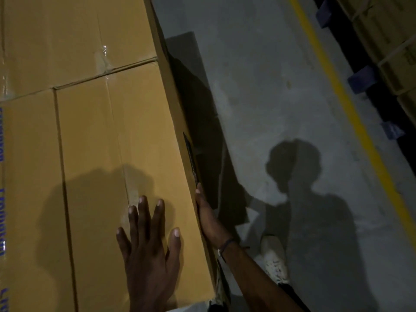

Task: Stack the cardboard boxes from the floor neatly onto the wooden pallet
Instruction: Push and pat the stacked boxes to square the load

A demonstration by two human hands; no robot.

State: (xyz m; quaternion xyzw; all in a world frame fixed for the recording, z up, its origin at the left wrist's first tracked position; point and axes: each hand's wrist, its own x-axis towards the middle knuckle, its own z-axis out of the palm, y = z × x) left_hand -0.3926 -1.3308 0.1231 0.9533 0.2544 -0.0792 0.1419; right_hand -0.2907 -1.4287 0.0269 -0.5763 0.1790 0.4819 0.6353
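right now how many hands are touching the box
2. The left hands' one lies flat, fingers spread, on top of the tan cardboard box; the right hand presses against its right side face. The right hand's fingers are partly hidden behind the edge.

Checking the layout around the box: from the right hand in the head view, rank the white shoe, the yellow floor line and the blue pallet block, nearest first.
From the right hand on the box's side:
1. White shoe, just right, below.
2. Yellow floor line, farther right.
3. Blue pallet block, beyond the line, upper right.
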